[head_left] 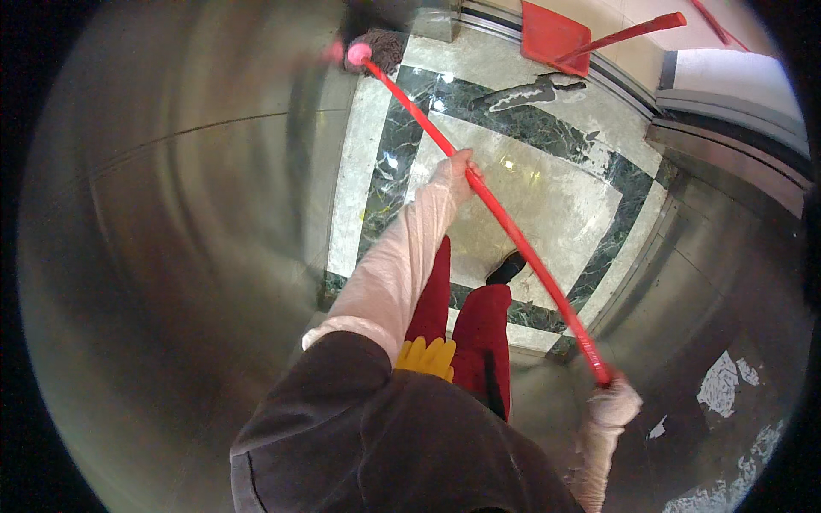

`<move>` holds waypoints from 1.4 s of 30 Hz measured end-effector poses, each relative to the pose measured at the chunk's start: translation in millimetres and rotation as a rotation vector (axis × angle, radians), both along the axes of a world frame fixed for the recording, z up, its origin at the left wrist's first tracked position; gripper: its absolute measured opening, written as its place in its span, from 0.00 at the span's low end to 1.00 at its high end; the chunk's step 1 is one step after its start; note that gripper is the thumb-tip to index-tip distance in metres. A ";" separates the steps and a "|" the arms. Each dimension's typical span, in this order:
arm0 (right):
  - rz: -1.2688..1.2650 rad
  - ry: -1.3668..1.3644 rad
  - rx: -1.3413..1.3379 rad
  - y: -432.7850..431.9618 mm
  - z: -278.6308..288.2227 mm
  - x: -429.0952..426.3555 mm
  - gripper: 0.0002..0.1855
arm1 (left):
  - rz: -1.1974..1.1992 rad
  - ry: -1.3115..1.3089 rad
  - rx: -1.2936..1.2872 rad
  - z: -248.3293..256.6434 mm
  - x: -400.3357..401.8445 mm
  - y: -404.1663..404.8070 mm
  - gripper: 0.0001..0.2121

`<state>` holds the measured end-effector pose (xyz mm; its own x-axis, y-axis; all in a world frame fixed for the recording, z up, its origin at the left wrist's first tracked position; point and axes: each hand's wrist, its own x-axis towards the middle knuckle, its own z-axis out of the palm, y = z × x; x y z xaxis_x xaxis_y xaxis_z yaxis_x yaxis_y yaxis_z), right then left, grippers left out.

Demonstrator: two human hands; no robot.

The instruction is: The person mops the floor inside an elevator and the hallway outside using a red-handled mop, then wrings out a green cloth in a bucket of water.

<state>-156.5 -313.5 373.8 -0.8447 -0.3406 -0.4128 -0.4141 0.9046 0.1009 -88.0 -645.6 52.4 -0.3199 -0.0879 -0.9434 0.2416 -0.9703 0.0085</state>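
A mop with a long red handle (526, 247) runs diagonally across the head view. Its pink socket (360, 54) and dark stringy mop head (387, 51) rest in the upper left corner of the floor, beside the metal wall. My left hand (458, 173) is closed around the middle of the handle. Near the handle's lower end, my right hand (612, 391) grips it, its fingers partly hidden by the sleeve. The marble floor (513, 179) has a dark green border and looks shiny in places. Yellow gloves (426, 357) hang at my waist.
Metal walls (192, 192) enclose the small floor on the left and right. A red dustpan (555, 38) with a long handle lies by the door track (619, 83). Dark wet-looking marks (519, 96) cross the floor near it. My black shoe (507, 267) stands on the marble.
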 end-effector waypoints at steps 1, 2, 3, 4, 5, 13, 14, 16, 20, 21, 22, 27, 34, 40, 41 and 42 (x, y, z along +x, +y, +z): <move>0.074 0.080 0.022 10.6 6.9 -17.7 0.10 | -0.010 0.010 -0.034 10.9 -1.1 10.9 0.08; 0.289 0.156 0.079 -5.7 23.9 -33.5 0.11 | 0.049 0.009 -0.075 20.0 4.0 21.1 0.08; 0.331 0.154 0.191 -7.2 33.8 -48.7 0.13 | 0.111 0.010 -0.116 28.6 10.9 30.1 0.08; 0.435 0.200 0.212 -3.1 40.3 -59.8 0.14 | 0.118 0.011 -0.116 30.6 21.6 41.0 0.08; 0.541 0.246 0.232 0.8 43.7 -68.0 0.15 | 0.183 0.063 -0.106 27.8 37.1 52.7 0.09; 0.760 0.130 0.150 8.6 11.2 -40.5 0.06 | 0.558 -0.080 0.464 14.1 192.2 157.5 0.11; 0.773 0.093 0.135 2.3 0.2 -30.7 0.06 | 0.542 -0.177 0.424 13.7 209.6 166.6 0.11; 0.836 0.053 0.158 -11.8 -17.6 -11.7 0.05 | 0.523 -0.276 0.386 0.9 239.8 177.9 0.11; 0.886 0.028 0.107 -20.9 -39.8 8.4 0.04 | 0.494 -0.530 0.405 -42.1 290.6 202.6 0.12; 0.884 0.027 0.107 -16.1 -39.5 9.8 0.04 | 0.531 -0.542 0.447 -42.2 288.9 200.3 0.13; 0.751 -0.073 0.237 -7.6 -36.0 13.2 0.02 | 0.371 -0.590 0.410 -41.3 282.9 204.5 0.14; 0.584 -0.098 0.499 55.6 -13.5 37.3 0.05 | 0.146 -0.644 0.361 -7.2 246.0 200.8 0.14; 0.288 0.146 0.106 182.5 -37.3 75.8 0.12 | 0.173 -0.333 0.410 2.3 181.8 184.8 0.11; 0.183 0.136 0.120 159.9 -51.2 53.2 0.12 | 0.148 -0.134 0.247 -22.2 105.4 129.0 0.12; 0.107 0.120 0.076 166.1 -62.2 56.8 0.12 | 0.121 -0.150 0.291 -7.0 82.5 109.6 0.12; 0.032 0.106 0.029 171.3 -72.5 59.9 0.12 | 0.088 -0.170 0.197 2.8 65.9 96.9 0.13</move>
